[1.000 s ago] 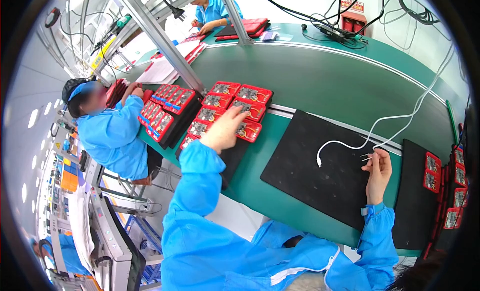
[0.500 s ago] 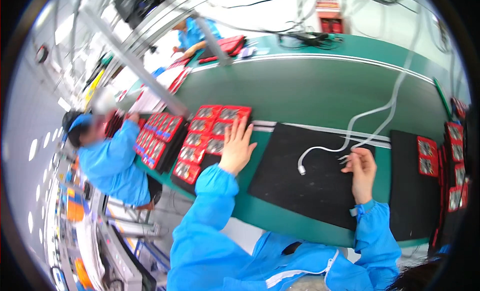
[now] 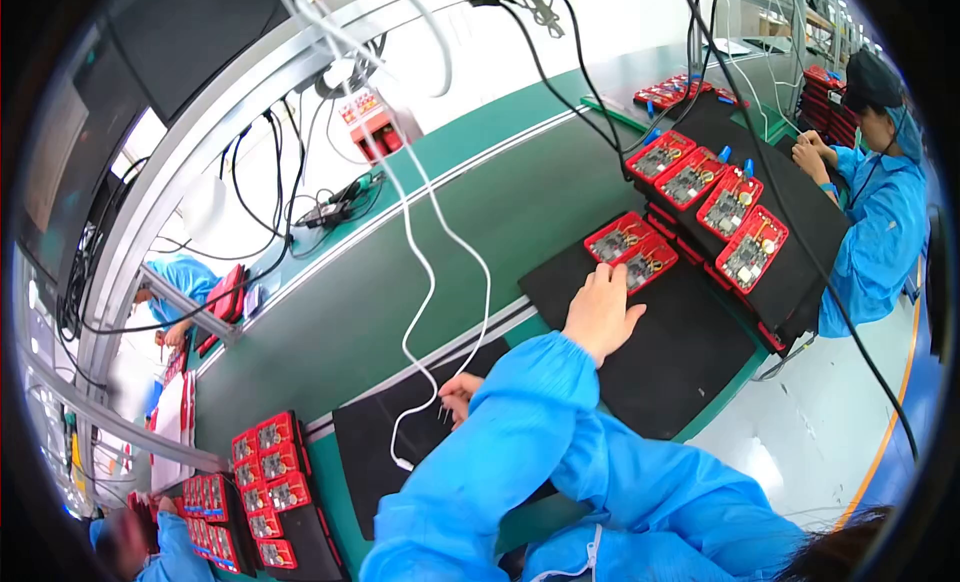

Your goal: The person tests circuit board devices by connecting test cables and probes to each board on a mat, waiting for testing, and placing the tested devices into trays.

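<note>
My left hand (image 3: 603, 314) reaches across to the right, its fingertips at the near edge of a pair of red trays (image 3: 634, 246) holding small circuit boards. The fingers are stretched out and the thumb stands apart, with no grip visible. Beneath the crossing left sleeve, my right hand (image 3: 462, 396) is partly hidden. It pinches the end of a white cable (image 3: 484, 292), where thin metal tips show. A second white cable's plug (image 3: 403, 464) lies on the black mat (image 3: 370, 437) beside that hand.
More red trays with boards (image 3: 728, 206) sit on a black stack at right, near a co-worker (image 3: 885, 202). Other board trays (image 3: 268, 472) are at lower left, by another person. Black cables (image 3: 760, 152) hang across the right side; a metal frame (image 3: 130, 172) stands left.
The view has turned right. My left hand has left the trays on the left and crossed over my right arm to the trays on the right. My right hand still holds the cable end.
</note>
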A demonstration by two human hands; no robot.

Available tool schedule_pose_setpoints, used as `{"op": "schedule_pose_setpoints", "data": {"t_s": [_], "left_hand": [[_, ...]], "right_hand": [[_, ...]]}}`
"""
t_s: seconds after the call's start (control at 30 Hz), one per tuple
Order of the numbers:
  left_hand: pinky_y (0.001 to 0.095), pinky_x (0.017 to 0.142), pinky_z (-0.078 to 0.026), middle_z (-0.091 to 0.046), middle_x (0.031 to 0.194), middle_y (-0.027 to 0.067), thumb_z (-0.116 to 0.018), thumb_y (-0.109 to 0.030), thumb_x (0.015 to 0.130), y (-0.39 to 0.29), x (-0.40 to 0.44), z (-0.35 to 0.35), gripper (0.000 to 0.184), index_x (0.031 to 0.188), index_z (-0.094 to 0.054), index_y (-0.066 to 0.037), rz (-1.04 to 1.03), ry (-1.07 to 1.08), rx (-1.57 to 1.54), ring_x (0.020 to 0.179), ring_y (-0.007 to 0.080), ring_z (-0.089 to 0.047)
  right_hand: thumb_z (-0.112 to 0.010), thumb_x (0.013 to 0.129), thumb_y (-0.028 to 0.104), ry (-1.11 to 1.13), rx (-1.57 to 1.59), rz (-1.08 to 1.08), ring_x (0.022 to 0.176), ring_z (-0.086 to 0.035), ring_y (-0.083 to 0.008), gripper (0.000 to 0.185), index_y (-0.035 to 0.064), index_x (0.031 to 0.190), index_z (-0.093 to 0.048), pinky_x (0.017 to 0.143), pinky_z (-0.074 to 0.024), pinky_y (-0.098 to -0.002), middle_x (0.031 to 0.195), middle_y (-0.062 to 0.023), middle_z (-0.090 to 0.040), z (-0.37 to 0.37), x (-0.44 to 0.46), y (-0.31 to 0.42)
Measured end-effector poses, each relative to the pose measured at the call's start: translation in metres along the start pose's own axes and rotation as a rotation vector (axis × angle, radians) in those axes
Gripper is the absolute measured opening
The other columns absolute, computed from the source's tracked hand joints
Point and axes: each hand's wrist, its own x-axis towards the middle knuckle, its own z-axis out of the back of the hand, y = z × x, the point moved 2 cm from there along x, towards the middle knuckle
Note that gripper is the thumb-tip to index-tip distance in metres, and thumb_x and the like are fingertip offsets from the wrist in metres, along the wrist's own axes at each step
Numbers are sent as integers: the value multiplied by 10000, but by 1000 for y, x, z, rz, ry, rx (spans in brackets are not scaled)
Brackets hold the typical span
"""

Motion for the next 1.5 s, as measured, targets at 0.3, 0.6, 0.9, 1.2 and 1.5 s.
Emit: {"op": "schedule_pose_setpoints", "data": {"t_s": [0.3, 0.6, 0.9, 1.2, 1.5], "left_hand": [[440, 813, -482, -474, 1096, 208, -784, -162, 653, 10, 48, -52, 583, 1101, -463, 26, 74, -250, 58, 990, 368, -543], [373, 844, -422, -522, 1085, 153, -799, -333, 656, 5, 47, -46, 640, 1121, -535, 19, 184, -70, 215, 1039, 273, -525], [366, 887, -421, -529, 1048, 168, -731, -230, 665, -7, 11, -18, 528, 1062, -552, 68, 0, -227, 161, 1036, 300, -496], [440, 963, -427, -483, 1183, 195, -799, -115, 692, 15, -240, 135, 593, 1175, -472, -9, -35, -326, -264, 1124, 380, -503], [420, 926, -470, -521, 1216, 167, -764, -67, 696, 69, -316, 113, 461, 1067, -493, -33, 89, 23, -192, 1121, 369, -531]], "right_hand": [[-573, 911, -6, -96, -2, 147, 639, -605, -87, 92, -8, 995, -610, 546, -574, -265, 779, -50, -617, -4, 10, 9], [-566, 916, -28, -114, -37, 184, 644, -585, -79, 93, -19, 1000, -605, 550, -588, -268, 808, -57, -612, -3, 9, 14], [-557, 931, -3, -125, -65, 112, 643, -559, -63, 81, -8, 1000, -598, 561, -578, -255, 783, -38, -590, 4, 10, 12], [-599, 939, 83, -186, -68, 131, 694, -566, -56, 112, 27, 1035, -604, 574, -551, -223, 823, -28, -609, 38, 29, 7], [-576, 955, 100, -173, -31, 51, 709, -568, -53, 132, 22, 1058, -602, 627, -564, -230, 858, -23, -609, 26, 15, 37]]}}
